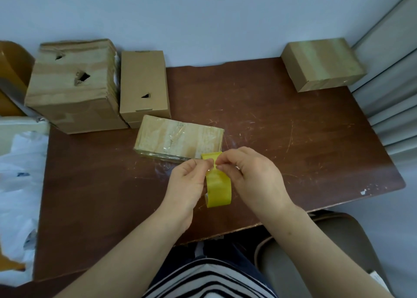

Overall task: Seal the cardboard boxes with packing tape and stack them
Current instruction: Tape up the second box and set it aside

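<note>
The yellow tape roll (218,190) is held in the curled left hand (188,181), its loose end pinched by the right hand (253,173). A taped flat box (178,137) is seen just beyond on the table (293,128), more boxes (72,85) behind

head cam | worn by person, wide-angle | looked forward and down | hung near above scratched dark-brown wooden counter (282,128)
</note>
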The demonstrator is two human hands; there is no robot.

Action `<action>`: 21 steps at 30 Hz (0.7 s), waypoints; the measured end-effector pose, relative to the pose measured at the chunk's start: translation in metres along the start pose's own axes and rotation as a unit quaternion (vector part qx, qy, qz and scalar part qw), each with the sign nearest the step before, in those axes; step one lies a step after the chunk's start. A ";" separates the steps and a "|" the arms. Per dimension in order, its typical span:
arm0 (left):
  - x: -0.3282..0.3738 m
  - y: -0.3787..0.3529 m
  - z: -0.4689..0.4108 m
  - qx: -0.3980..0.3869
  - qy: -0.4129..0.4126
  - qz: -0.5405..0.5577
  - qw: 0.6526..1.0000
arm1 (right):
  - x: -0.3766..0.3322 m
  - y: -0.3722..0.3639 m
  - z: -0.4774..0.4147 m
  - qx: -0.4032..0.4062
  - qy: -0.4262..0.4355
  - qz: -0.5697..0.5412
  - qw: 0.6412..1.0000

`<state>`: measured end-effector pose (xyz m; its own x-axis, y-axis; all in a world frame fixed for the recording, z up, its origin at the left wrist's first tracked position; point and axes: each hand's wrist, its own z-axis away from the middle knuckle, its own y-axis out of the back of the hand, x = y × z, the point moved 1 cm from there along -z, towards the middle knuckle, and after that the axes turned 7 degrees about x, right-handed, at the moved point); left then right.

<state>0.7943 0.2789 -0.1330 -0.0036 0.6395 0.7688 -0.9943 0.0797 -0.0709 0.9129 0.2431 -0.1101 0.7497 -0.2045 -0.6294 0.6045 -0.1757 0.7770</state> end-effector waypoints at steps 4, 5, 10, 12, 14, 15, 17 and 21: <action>-0.001 -0.002 -0.001 -0.039 -0.007 -0.014 0.999 | -0.004 -0.001 0.002 0.025 0.042 0.085 0.995; -0.002 -0.003 -0.001 -0.046 0.002 -0.019 0.999 | -0.004 0.000 0.002 0.034 0.048 0.096 0.994; 0.004 -0.005 -0.005 -0.068 0.036 0.029 0.997 | 0.008 0.008 0.000 0.042 0.046 0.085 0.994; 0.006 -0.006 -0.006 -0.135 0.009 0.018 0.991 | 0.016 0.015 -0.002 0.037 0.040 0.076 0.996; 0.007 -0.011 -0.003 -0.173 -0.021 -0.020 0.984 | 0.022 0.022 -0.005 0.034 0.055 0.068 0.996; 0.007 -0.015 -0.002 -0.169 -0.037 -0.037 0.984 | 0.024 0.026 -0.006 0.034 0.057 0.060 0.996; 0.006 -0.023 -0.003 -0.147 -0.061 -0.046 0.986 | 0.028 0.033 -0.010 0.034 0.041 0.032 0.998; 0.004 -0.038 -0.007 -0.127 -0.073 -0.038 0.989 | 0.044 0.040 -0.013 0.044 0.017 -0.033 0.998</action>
<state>0.8329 0.2837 -0.1312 0.0364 0.5093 0.8598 -0.9335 0.3244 -0.1526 0.9737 0.2395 -0.1063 0.7182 -0.1568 -0.6780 0.6283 -0.2726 0.7286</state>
